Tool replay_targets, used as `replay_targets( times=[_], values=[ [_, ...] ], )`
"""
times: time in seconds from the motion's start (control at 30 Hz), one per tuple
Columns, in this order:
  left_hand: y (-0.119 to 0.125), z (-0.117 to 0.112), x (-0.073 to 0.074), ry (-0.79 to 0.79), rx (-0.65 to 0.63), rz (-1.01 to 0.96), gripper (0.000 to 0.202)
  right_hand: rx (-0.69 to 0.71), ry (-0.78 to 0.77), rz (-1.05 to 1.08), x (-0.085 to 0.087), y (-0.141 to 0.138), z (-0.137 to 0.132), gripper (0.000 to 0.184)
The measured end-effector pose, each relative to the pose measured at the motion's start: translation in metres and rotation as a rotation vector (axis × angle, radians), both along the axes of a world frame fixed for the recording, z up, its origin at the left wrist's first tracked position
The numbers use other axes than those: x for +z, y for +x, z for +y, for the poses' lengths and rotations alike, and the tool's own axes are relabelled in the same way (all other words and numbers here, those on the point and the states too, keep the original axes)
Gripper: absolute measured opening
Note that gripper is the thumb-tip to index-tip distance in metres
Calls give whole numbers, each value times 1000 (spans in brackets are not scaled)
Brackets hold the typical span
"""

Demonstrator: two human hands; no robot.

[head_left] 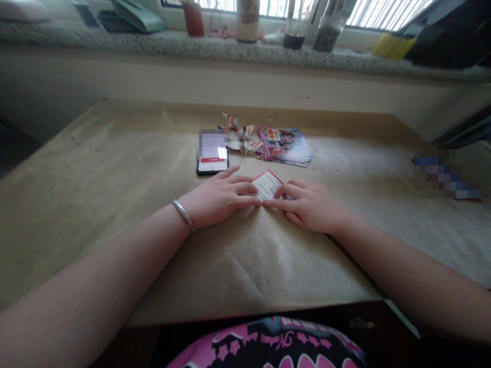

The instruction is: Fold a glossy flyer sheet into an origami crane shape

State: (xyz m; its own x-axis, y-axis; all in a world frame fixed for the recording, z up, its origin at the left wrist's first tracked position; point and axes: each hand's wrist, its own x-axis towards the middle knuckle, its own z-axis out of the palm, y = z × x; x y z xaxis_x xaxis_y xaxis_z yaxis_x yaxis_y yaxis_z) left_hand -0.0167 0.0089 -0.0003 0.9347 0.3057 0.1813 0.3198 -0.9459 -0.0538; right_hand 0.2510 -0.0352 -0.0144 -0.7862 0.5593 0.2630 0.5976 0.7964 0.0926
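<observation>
A small square of folded paper (pixel 267 185), white with printed lines and a red edge, lies on the table turned cornerwise. My left hand (pixel 226 197), with a silver bangle at the wrist, holds its left side, one finger sticking out away from the others. On the right side and near corner, my right hand (pixel 309 204) pinches the paper with bent fingers. Both index fingertips meet at the corner closest to me. The left thumb is hidden under the hand.
Beyond my hands lie a phone (pixel 213 159) with its screen lit, folded paper cranes (pixel 242 140) and a stack of colourful printed sheets (pixel 286 145). A blue strip-like item (pixel 447 179), partly blurred, rests at the right. Bottles and jars (pixel 247 20) line the stone windowsill (pixel 161 48).
</observation>
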Motion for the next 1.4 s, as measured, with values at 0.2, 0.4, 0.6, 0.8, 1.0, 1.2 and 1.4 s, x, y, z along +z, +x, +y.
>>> replay_targets(
  times=[0.2,0.4,0.6,0.8,1.0,1.2,1.4],
  values=[
    [-1,7,0,90,4,-15,36,-83,-1,-5,-1,-1,5,39],
    [2,7,-5,67,54,-3,34,-83,-24,27,-1,0,7,39],
    [1,6,0,62,36,16,30,-76,-9,19,0,0,7,39],
    [-2,5,3,71,52,35,29,-80,-15,7,0,1,7,39],
    [-1,0,9,86,69,86,31,-72,-8,8,0,1,7,40],
    [-5,1,13,93,97,81,29,-79,-13,-4,1,0,7,39],
    [-10,2,18,97,130,119,35,-84,-15,12,1,0,6,39]
  ],
)
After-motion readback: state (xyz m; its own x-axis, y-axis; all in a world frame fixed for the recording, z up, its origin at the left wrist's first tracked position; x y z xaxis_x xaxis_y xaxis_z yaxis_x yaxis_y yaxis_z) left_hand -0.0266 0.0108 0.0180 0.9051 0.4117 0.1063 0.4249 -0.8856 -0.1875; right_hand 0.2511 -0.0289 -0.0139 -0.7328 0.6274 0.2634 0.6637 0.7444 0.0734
